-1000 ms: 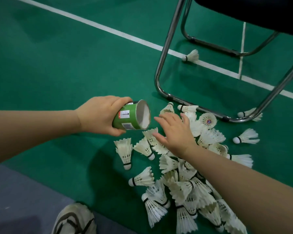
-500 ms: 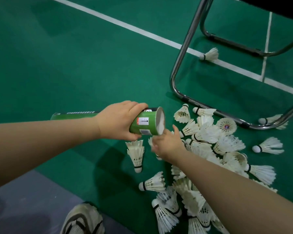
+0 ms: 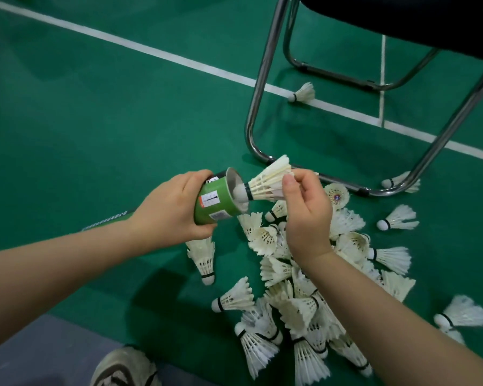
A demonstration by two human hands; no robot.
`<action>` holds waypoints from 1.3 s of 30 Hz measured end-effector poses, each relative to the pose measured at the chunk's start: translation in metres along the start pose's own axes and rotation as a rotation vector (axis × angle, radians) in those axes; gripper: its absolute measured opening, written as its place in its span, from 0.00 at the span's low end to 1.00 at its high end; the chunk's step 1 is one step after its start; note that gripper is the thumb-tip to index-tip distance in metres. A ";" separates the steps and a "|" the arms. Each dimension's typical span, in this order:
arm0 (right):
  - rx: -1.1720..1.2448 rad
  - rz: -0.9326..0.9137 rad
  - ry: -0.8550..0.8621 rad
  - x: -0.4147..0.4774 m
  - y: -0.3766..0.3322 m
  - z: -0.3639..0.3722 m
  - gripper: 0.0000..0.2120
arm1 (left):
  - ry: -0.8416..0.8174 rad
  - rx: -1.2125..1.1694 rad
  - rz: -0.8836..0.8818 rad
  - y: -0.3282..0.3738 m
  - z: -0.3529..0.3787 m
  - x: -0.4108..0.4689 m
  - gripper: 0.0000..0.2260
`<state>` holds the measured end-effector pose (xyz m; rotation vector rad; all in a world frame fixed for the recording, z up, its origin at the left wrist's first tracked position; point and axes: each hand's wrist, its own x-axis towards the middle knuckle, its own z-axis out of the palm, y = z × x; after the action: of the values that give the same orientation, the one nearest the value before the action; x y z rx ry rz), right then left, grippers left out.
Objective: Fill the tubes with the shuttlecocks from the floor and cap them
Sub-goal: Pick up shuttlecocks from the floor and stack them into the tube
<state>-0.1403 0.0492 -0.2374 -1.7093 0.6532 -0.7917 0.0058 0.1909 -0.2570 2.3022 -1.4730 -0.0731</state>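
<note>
While the left hand (image 3: 168, 210) grips the tube (image 3: 216, 203) and the right hand (image 3: 304, 215) pinches a shuttlecock (image 3: 267, 182) at its mouth, a skewed push could crumple it

Nothing fully legible. Tube (image 3: 218, 210): white sticker (image 3: 211, 201) with red stripe, print too small; white characters on black rim band, partly hidden; blurred white lettering along side. Shuttlecock (image 3: 336, 195) on floor: red-blue round emblem, unreadable.

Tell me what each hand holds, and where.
The left hand grips the green tube near its open end; right hand pinches a shuttlecock by its feathers.
</note>
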 end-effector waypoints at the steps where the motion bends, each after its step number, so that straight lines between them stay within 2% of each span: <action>1: -0.025 0.000 -0.035 -0.004 -0.002 0.000 0.09 | 0.004 -0.009 0.006 0.005 0.000 0.000 0.34; 7: -0.072 0.028 -0.210 -0.026 -0.014 0.007 0.09 | 0.026 -0.035 0.041 0.023 -0.004 -0.002 0.34; 10: -0.046 0.083 -0.318 -0.031 -0.021 0.006 0.13 | 0.020 0.001 0.093 0.021 -0.008 -0.002 0.35; 13: -0.082 0.188 -0.578 -0.030 -0.026 0.007 0.19 | 0.021 0.072 0.220 0.022 -0.009 -0.004 0.33; 16: -0.049 0.377 -0.859 -0.024 -0.034 0.007 0.11 | -0.014 0.101 0.290 0.024 -0.005 -0.012 0.37; 18: -0.139 0.459 -0.991 -0.021 -0.037 0.009 0.11 | -0.036 0.118 0.297 0.025 -0.002 -0.018 0.40; 20: -0.169 0.480 -0.960 -0.020 -0.034 0.015 0.11 | -0.040 0.128 0.265 0.021 0.000 -0.019 0.39; 21: -0.115 0.465 -0.867 -0.019 -0.033 0.018 0.09 | -0.038 0.128 0.235 0.018 0.000 -0.018 0.38; 23: 0.020 0.397 -0.574 -0.015 -0.029 0.024 0.05 | -0.034 0.120 0.155 0.011 -0.004 -0.015 0.37; 24: 0.054 0.364 -0.432 -0.011 -0.027 0.024 0.06 | -0.033 0.110 0.106 0.006 -0.006 -0.013 0.36; 25: 0.030 0.342 -0.323 -0.006 -0.022 0.024 0.08 | -0.030 0.101 0.056 0.002 -0.008 -0.012 0.37; 27: -0.116 0.337 -0.225 0.003 -0.005 0.022 0.09 | -0.024 0.094 -0.018 -0.006 -0.011 -0.012 0.37; 32: -0.388 0.425 -0.243 0.021 0.058 0.015 0.10 | -0.041 0.103 -0.063 -0.021 -0.004 -0.014 0.36; 35: -0.673 0.387 -0.383 0.029 0.092 0.014 0.18 | -0.050 0.126 -0.040 -0.026 0.002 -0.011 0.36; 39: -0.936 0.362 -0.589 0.031 0.119 0.023 0.26 | -0.054 0.120 -0.058 -0.030 0.009 -0.006 0.37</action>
<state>-0.1071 0.0083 -0.3511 -2.3927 0.9418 0.3674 0.0261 0.2044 -0.2772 2.4571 -1.4744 -0.0650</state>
